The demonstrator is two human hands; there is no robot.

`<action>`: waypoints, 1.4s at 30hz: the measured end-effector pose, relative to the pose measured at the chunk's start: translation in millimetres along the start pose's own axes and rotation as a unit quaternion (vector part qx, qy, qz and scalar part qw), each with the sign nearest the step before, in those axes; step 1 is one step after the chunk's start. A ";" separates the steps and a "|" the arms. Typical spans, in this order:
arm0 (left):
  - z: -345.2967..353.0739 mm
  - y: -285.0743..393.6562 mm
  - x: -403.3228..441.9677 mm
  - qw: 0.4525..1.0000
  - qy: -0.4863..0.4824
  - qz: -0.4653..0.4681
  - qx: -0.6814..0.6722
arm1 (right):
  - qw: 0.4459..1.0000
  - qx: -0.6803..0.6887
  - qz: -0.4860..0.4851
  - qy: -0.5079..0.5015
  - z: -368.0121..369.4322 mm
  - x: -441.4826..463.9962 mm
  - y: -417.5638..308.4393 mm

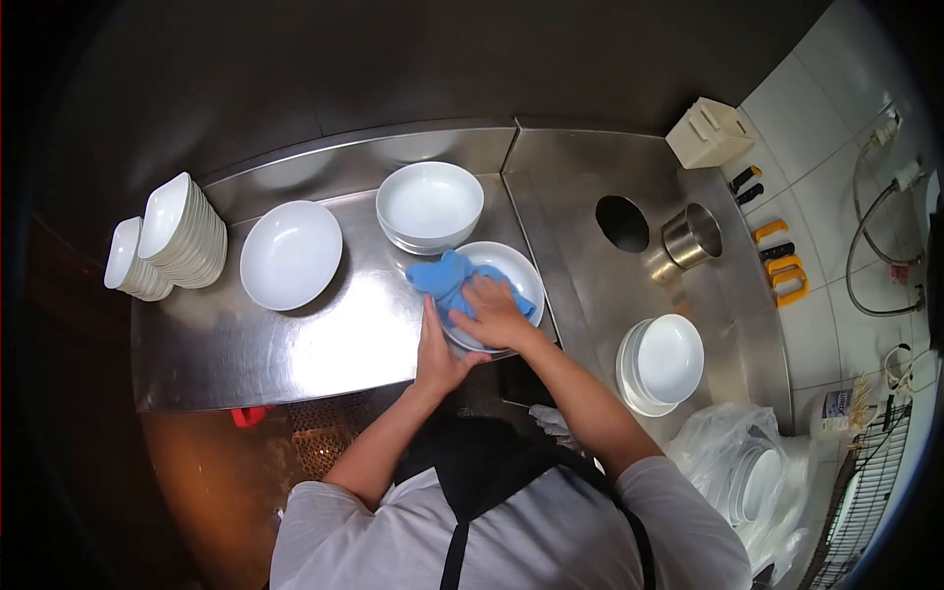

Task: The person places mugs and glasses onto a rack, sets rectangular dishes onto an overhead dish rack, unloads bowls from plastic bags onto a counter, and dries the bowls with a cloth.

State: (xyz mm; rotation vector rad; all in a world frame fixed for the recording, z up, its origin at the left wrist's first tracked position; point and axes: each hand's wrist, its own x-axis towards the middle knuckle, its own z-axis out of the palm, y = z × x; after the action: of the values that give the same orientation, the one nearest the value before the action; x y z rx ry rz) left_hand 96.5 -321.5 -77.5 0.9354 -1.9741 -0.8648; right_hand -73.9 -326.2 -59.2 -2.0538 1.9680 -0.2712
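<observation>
A white bowl (506,258) rests on the steel counter close to its front edge. Inside it lies a crumpled blue cloth (440,276), part of which hangs over the far left rim. My right hand (489,313) presses down on the cloth within the bowl, its fingers partly sunk in the folds. My left hand (442,356) grips the near left rim, with the thumb stretched along the front side and the fingertips close to the cloth. Just behind stands a small stack of white bowls (430,204). Most of the held bowl's inside is hidden by cloth and hand.
A single white bowl (291,256) and stacks of squarish white dishes (187,236) stand left on the counter (216,344). Rightward are a round hole (621,223), a steel pot (691,236), stacked bowls (669,360), plastic-wrapped dishes (755,487) and wall-mounted handles (787,280).
</observation>
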 end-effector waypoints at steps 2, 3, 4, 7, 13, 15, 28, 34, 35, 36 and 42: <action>9.8 -11.6 -0.9 0.999 0.013 -0.009 -0.043 | 0.997 0.046 0.028 -0.061 -6.7 -8.0 -21.8; 13.3 -11.2 2.3 0.998 0.022 -0.011 -0.065 | 0.993 0.066 0.041 -0.089 -15.6 -11.8 -34.8; 15.6 -9.2 1.6 0.997 0.036 -0.031 -0.057 | 0.993 0.076 0.074 -0.046 -16.3 -15.7 -47.2; 21.4 -10.1 -8.0 0.995 0.023 -0.042 -0.088 | 0.936 0.327 0.120 -0.057 -15.7 -8.5 -23.8; -28.2 -12.6 24.0 0.955 -0.126 0.150 0.225 | 0.520 0.831 0.130 0.152 -79.7 -54.2 15.6; -38.6 -44.0 53.6 0.909 -0.196 0.252 0.268 | 0.477 0.863 0.066 0.150 -104.2 -81.7 38.4; 6.8 47.4 45.2 0.928 -0.220 0.292 0.069 | 0.789 0.329 0.145 0.499 -18.2 -164.0 -11.6; -6.9 131.7 47.9 0.928 -0.206 0.309 -0.044 | 0.614 0.603 0.172 0.479 -82.7 -133.2 3.5; -12.4 137.4 48.2 0.916 -0.194 0.347 -0.057 | 0.501 0.744 0.177 0.405 -86.5 -129.4 26.4; -14.5 143.3 49.9 0.902 -0.181 0.386 -0.072 | 0.397 0.876 0.088 0.257 -118.2 -128.8 7.7; -11.0 138.9 92.0 0.910 -0.029 0.414 0.031 | 0.378 0.886 0.131 0.235 -63.9 -97.8 -27.2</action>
State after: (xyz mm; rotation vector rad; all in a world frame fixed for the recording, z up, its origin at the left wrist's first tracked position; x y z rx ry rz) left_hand 23.3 -331.3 72.3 0.0380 -2.1653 -0.3360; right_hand -74.3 -232.6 15.9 -0.0774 0.7165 -1.8775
